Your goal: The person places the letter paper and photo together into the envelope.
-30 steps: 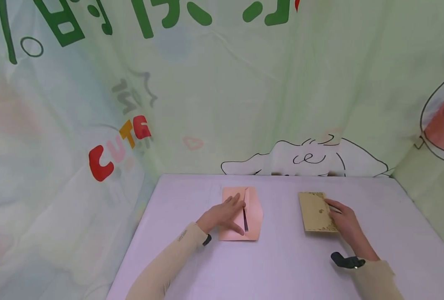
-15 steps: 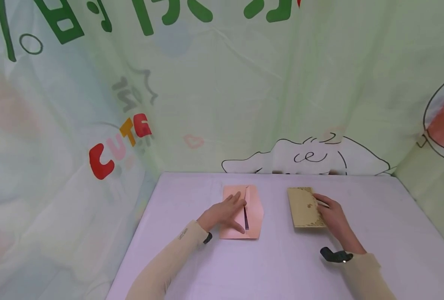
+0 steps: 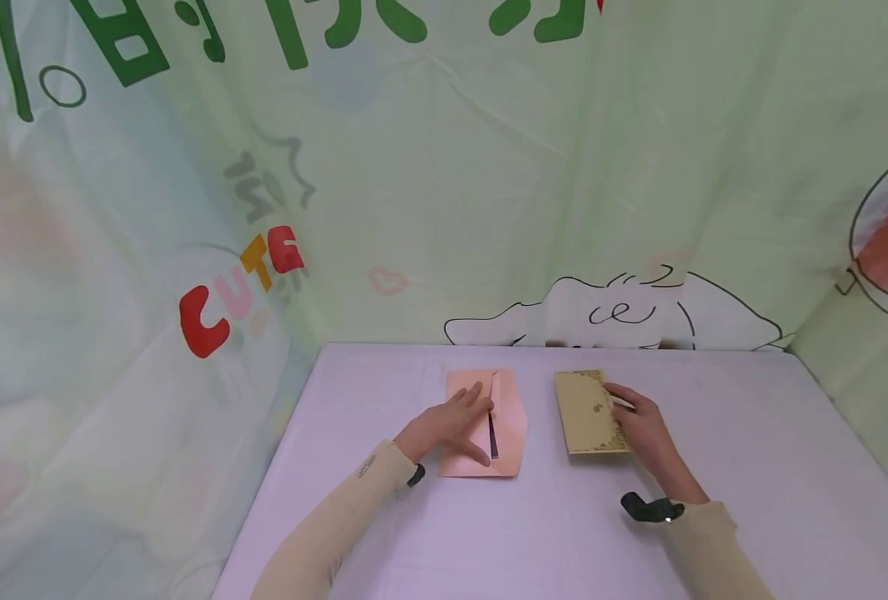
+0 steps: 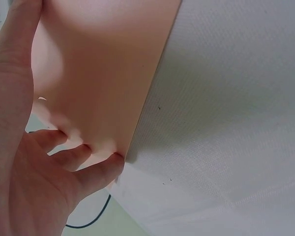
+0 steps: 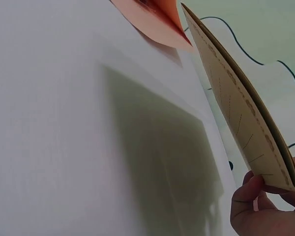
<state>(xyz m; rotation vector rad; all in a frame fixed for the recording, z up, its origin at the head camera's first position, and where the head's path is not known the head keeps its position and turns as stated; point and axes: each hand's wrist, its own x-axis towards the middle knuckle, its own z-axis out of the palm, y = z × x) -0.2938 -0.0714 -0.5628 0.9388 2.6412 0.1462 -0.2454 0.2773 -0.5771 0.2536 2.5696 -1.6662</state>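
Observation:
A pink envelope point(image 3: 509, 429) lies on the table, its flap to the right and a dark strip showing in its slit. Spread over its left part, my left hand point(image 3: 444, 427) presses it down. From the left wrist view, the fingertips of the left hand point(image 4: 44, 172) touch the envelope point(image 4: 103, 64) near its edge. My right hand point(image 3: 644, 429) pinches a tan folded card point(image 3: 584, 412) with brown floral print by its right edge. In the right wrist view the card point(image 5: 238, 110) is tilted above the table, between thumb and fingers of the right hand point(image 5: 265, 211).
A pale lilac cloth covers the table point(image 3: 534, 542). Behind it hangs a light green printed curtain point(image 3: 428, 183), with more curtain at both sides. The card casts a shadow point(image 5: 162, 147) on the cloth.
My right hand has carried the card leftward, closer to the envelope. The left hand and the envelope have stayed where they were.

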